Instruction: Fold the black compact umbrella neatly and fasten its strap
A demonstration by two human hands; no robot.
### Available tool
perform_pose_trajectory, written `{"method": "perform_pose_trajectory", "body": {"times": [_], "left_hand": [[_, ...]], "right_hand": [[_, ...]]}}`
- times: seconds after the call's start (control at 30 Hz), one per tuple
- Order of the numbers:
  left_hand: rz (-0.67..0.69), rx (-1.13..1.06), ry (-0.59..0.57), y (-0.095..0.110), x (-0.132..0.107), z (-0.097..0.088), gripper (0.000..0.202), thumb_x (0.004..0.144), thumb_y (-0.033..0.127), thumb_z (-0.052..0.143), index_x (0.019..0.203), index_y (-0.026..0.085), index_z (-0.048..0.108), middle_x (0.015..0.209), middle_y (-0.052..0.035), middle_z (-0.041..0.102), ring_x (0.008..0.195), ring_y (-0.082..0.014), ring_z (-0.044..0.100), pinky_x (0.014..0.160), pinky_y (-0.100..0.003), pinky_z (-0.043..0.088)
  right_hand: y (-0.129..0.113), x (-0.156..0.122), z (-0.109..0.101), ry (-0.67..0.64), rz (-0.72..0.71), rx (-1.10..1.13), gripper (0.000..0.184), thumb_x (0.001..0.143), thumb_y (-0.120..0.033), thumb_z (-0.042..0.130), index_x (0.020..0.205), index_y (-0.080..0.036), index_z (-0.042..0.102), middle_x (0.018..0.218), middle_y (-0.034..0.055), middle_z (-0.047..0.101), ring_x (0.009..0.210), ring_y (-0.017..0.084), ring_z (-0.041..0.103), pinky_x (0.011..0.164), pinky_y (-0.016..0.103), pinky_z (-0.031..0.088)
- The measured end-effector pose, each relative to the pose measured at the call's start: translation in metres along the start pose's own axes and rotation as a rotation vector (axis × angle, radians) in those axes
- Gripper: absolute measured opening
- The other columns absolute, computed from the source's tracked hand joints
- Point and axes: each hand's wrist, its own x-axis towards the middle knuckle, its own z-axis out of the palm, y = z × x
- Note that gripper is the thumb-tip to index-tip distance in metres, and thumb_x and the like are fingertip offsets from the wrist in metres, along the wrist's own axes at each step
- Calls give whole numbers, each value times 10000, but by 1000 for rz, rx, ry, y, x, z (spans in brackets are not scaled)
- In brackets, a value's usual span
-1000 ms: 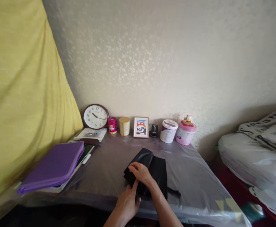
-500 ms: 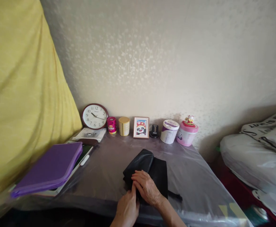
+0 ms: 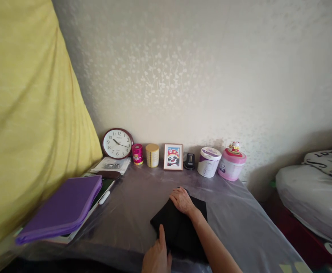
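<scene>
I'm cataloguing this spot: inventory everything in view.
Draped cloth: 1, yellow, left
Patterned wall: 1, pale, behind
Plastic-covered table: 1, grey, centre
Round clock: 1, white, back left
Cylindrical tin: 1, magenta, beside clock
Lidded canister: 1, yellow, beside tin
Picture frame: 1, tan, back
Small device: 1, black, beside frame
Round tubs: 2, white, pink, back right
Figurine: 1, red, on pink tub
Paper stack: 1, white, before clock
Long case: 1, brown, near papers
Flat folder: 1, purple, front left
Flat board: 1, green, under folder
Oblong object: 1, white, beside folder
Folded fabric: 1, black, front centre
Plastic bundle: 1, white, right
Low surface: 1, red, under bundle
Left hand: 1, bare, fabric's left
Right hand: 1, bare, on fabric
</scene>
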Motion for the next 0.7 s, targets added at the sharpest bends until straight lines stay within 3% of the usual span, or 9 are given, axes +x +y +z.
{"method": "perform_pose_trajectory", "body": {"times": [0.13,0.27,0.33,0.43,0.5,0.63,0.7], "left_hand": [[-6,-30,-16,1,0,-3,687,813,197,381,1378,49,20,1092,-168,584,943,-257,582,785,-354,425],[6,-36,0,2,-2,-5,668,824,195,360,1379,54,17,1115,-166,572,956,-249,578,792,-339,421],[5,-18,5,3,-3,-5,676,817,183,374,1380,57,21,1121,-169,567,950,-249,580,780,-332,424],[3,10,16,4,-4,-5,674,809,160,390,1380,56,46,1106,-169,576,941,-239,585,774,-309,421],[8,25,45,4,-4,-4,652,822,166,380,1381,61,62,1097,-166,582,932,-225,589,775,-291,414],[21,30,94,3,-6,0,627,849,199,351,1376,37,52,1079,-167,588,911,-216,592,751,-279,416],[22,18,106,3,-6,3,623,855,209,341,1373,25,46,1060,-164,597,898,-209,594,740,-271,414]], "right_hand": [[11,11,-2,11,119,-81,276,862,-212,399,799,-238,666,930,9,675,1042,142,514,958,296,272],[8,12,-6,132,273,-138,284,869,-202,366,945,-166,638,1043,109,630,1104,226,476,969,407,264],[0,6,-7,208,275,-120,279,867,-216,377,995,-160,618,1111,111,597,1143,234,443,971,406,277],[-9,-15,-9,298,164,-20,253,843,-237,420,1008,-195,608,1141,70,579,1125,200,462,953,348,336],[-7,-35,-12,393,177,37,268,829,-251,426,1033,-184,587,1143,86,569,1100,202,481,942,360,360],[7,-82,-14,642,455,134,351,811,-371,411,1035,-141,553,1068,140,580,1031,246,517,893,414,402],[11,-104,-13,665,598,246,421,774,-456,432,1014,-132,551,1009,148,596,972,259,551,840,406,437]]}}
